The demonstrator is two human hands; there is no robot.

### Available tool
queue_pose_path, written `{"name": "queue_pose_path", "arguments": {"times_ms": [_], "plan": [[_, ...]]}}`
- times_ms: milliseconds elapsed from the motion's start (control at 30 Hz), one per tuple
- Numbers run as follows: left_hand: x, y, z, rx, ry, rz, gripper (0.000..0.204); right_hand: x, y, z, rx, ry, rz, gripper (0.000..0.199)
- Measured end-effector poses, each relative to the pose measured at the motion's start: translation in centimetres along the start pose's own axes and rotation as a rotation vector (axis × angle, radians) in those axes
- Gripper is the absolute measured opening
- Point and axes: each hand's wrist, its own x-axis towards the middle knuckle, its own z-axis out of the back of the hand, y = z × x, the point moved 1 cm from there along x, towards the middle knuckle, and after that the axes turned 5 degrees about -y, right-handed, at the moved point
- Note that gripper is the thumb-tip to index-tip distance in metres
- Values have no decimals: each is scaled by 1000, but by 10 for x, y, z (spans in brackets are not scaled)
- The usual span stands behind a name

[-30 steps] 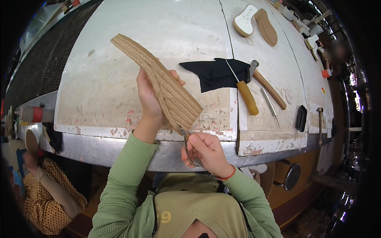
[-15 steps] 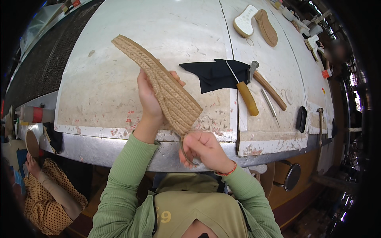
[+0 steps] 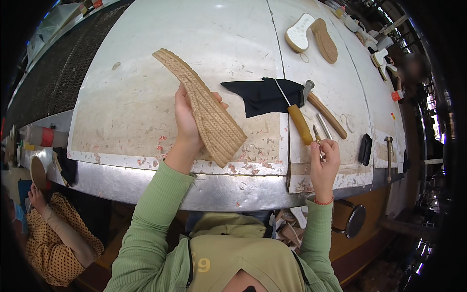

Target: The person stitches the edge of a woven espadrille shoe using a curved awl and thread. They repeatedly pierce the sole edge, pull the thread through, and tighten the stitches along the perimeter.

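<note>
We have one view only, from a fisheye camera worn on our head, looking steeply down over our own green ribbed sleeves [image 3: 146, 228] onto the scuffed white workbench top [image 3: 146, 97]. The bench fills the middle, close below us, its metal front edge [image 3: 219, 187] bowed by the lens. Our forearms enter from the lower edge. At the dark rim, things curve away; a seated person in a dotted garment [image 3: 53, 243] shows lower left.

The woven, rough jute sole [image 3: 204, 104] lies above a scuffed matt white table [image 3: 121, 112], near matt black cloth [image 3: 262, 95].
</note>
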Motion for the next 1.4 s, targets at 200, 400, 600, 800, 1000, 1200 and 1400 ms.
{"name": "queue_pose_path", "arguments": {"times_ms": [200,400,600,800,1000,1200,1400], "plan": [[0,1,-1,7,-17,22,59,7,-16,2,-253,-185,191,16],[0,-1,3,34,-12,-3,58,38,13,-29,-53,48,238,21],[0,-2,-4,15,-11,-6,52,61,10,-54,-174,229,156,31],[0,-6,0,60,-9,-31,45,43,45,-28,320,169,61,32],[-1,-2,-4,71,6,-15,45,-29,86,-19,703,752,-141,44],[-2,-4,0,80,6,-54,46,-36,104,-29,756,808,-57,46],[-6,-4,-2,60,49,-74,46,-32,113,-20,804,953,-247,44]]}}
